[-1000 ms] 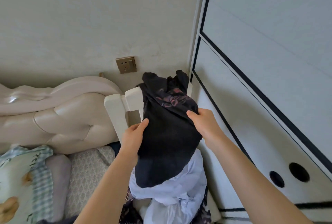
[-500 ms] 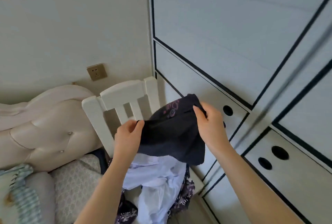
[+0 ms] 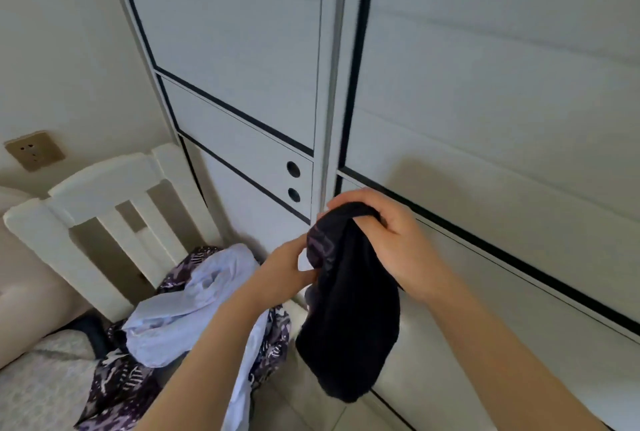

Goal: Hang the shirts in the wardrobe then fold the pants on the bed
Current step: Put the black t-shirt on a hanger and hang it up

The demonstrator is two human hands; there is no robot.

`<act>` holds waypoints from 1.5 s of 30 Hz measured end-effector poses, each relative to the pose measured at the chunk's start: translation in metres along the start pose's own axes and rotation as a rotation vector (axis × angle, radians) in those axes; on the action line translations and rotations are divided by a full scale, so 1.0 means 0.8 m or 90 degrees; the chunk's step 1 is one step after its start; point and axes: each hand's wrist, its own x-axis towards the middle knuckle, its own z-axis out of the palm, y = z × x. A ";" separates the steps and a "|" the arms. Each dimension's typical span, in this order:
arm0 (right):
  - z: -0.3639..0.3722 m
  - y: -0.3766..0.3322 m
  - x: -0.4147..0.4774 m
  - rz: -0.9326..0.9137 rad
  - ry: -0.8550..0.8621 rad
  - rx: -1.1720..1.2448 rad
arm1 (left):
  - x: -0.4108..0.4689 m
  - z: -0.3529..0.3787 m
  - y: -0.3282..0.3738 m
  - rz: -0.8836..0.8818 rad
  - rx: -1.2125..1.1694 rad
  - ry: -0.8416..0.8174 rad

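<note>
A black shirt (image 3: 349, 320) with a faint print hangs bunched in front of the closed wardrobe (image 3: 450, 84). My right hand (image 3: 384, 233) grips its top, fingers curled round the fabric. My left hand (image 3: 287, 266) pinches the shirt's left edge just below. A pale lilac shirt (image 3: 194, 313) and a dark purple patterned garment (image 3: 121, 385) lie heaped on the white chair (image 3: 104, 188) to the left.
The wardrobe has white sliding doors with black lines and two round finger holes (image 3: 293, 181). A padded beige headboard and a grey bed cover (image 3: 38, 371) are at the lower left. A wall socket (image 3: 33, 150) sits above the chair.
Both hands carried the black shirt off the chair back and rightward to the wardrobe doors. The shirt went from spread between the hands to bunched in the right hand. The view swung right.
</note>
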 end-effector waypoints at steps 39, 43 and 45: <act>-0.297 0.119 -0.374 0.377 0.125 -0.441 | -0.045 0.324 0.349 -0.007 -0.160 -0.320; -0.335 0.113 -0.456 0.435 0.127 -0.416 | -0.079 0.393 0.388 -0.019 -0.174 -0.325; -0.360 0.113 -0.507 0.474 0.117 -0.383 | -0.096 0.433 0.408 -0.040 -0.183 -0.294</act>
